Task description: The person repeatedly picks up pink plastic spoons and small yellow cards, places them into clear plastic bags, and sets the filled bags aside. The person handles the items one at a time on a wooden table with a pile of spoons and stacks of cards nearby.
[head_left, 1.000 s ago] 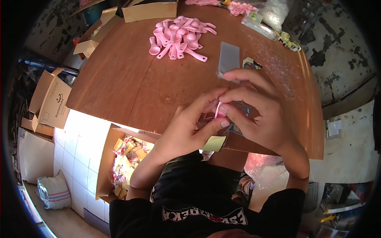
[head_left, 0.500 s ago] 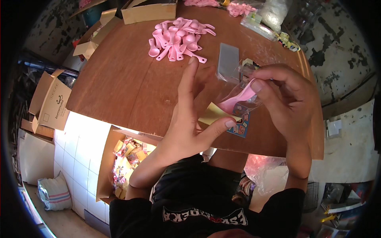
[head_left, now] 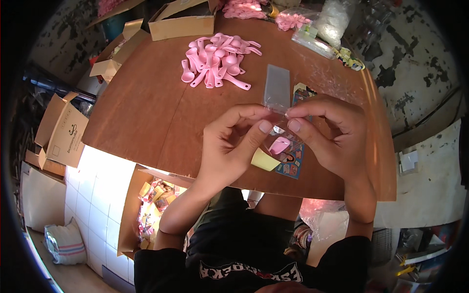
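A small clear plastic bag (head_left: 277,130) is stretched between my hands over the near right part of the table. My left hand (head_left: 235,141) pinches one side of its top edge between thumb and forefinger. Opposite, my right hand (head_left: 332,134) pinches the other side, its fingertips close to the left ones. Through the film shows a pink plastic spoon (head_left: 279,145), partly hidden. A pale yellow card (head_left: 265,160) hangs at the bag's lower end; whether it is inside I cannot tell. Behind lie blue printed cards (head_left: 291,168), partly covered by my right hand.
Pink spoons (head_left: 215,61) lie heaped on the brown wooden table (head_left: 146,97). A stack of clear bags (head_left: 277,84) lies beyond my hands. An open cardboard box (head_left: 181,22) and bagged goods (head_left: 332,24) stand at the far edge. Below left, a carton (head_left: 128,215) holds packed pieces.
My left hand has closed from spread fingers to a pinch on the bag. Both hands have come together at its top, and the spoon has gone lower into the bag.
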The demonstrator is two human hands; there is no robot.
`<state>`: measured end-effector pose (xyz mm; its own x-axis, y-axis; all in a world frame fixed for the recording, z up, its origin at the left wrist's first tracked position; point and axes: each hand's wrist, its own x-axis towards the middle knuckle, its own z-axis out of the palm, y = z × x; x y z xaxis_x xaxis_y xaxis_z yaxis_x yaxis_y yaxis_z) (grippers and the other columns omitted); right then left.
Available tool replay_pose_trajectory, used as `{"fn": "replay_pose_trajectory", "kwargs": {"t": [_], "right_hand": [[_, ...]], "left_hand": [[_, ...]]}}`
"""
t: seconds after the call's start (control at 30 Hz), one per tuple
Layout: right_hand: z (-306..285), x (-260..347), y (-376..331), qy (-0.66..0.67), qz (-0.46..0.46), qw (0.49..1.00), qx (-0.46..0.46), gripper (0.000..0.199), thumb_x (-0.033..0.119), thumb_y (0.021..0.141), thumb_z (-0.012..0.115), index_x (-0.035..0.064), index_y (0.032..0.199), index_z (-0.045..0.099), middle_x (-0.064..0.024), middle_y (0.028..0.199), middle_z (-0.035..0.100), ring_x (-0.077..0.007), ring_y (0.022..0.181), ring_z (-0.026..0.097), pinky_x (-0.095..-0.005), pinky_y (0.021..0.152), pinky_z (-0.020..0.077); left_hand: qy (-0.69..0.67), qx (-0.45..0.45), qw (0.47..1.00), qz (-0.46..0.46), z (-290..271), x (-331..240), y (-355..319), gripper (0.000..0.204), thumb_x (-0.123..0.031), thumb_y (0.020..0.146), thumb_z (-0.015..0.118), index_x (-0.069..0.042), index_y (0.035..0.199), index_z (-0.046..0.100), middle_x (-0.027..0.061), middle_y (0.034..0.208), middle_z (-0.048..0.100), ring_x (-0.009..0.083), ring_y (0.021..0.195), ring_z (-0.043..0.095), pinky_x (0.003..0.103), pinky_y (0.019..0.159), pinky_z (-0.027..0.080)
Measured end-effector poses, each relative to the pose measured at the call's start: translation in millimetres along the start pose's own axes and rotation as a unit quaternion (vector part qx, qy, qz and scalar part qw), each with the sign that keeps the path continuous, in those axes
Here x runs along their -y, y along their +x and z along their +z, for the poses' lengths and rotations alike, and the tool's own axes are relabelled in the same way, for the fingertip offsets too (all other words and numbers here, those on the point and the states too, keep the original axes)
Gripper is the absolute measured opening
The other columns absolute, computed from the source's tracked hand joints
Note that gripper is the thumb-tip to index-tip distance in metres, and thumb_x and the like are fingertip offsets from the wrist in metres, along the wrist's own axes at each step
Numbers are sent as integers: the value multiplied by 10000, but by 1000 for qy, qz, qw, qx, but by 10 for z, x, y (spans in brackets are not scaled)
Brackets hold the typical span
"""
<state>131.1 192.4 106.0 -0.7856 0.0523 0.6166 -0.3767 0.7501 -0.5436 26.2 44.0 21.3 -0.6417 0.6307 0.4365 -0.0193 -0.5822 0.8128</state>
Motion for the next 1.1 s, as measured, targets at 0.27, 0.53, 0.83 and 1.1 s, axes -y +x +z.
{"fn": "replay_pose_trajectory", "kwargs": {"t": [0.27,0.53,0.83,1.1], "right_hand": [[28,43,-25,-212,-125,969,2,194,11,706,774,18,892,719,-84,933,671,-231,816,647,-324,708,513],[13,141,-36,-283,-143,948,43,186,8,673,742,25,849,687,-55,858,634,-242,718,609,-344,613,472],[-9,161,-49,-243,-145,958,51,152,-45,621,668,25,747,621,-54,781,608,-240,657,589,-341,587,469],[-153,53,-4,2,-18,999,-50,65,-27,700,614,15,734,577,-55,779,590,-152,685,559,-277,653,469]], "left_hand": [[195,-12,979,61,98,-130,-68,160,14,904,633,41,1050,691,111,834,726,110,715,686,244,651,543],[423,84,892,138,47,-343,-70,187,59,821,650,28,1002,683,136,840,686,226,716,694,296,650,531],[474,155,855,141,15,-417,-96,155,58,815,647,11,955,692,129,810,665,265,697,673,313,613,521],[279,52,938,198,-101,-313,-189,160,90,828,642,28,967,691,128,832,698,163,694,671,249,637,506]]}}
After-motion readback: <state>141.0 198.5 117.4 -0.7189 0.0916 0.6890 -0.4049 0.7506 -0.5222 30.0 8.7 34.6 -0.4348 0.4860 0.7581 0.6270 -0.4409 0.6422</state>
